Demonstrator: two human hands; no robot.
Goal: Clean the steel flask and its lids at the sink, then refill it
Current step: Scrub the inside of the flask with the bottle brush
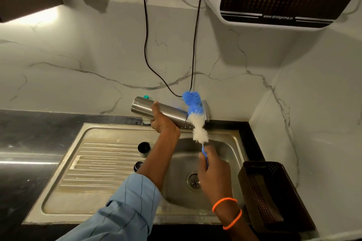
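Left hand point(163, 121) fingers grip the steel flask point(156, 110) sideways; right hand point(212, 164) fingers apparently clasp the brush point(196, 118).

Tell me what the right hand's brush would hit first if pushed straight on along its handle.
Likely the steel flask mouth: the right hand aims the bottle brush up past it; depth is unclear.

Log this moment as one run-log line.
left hand: holds steel flask sideways over sink | right hand: holds bottle brush, outside mouth | lids: on drainboard
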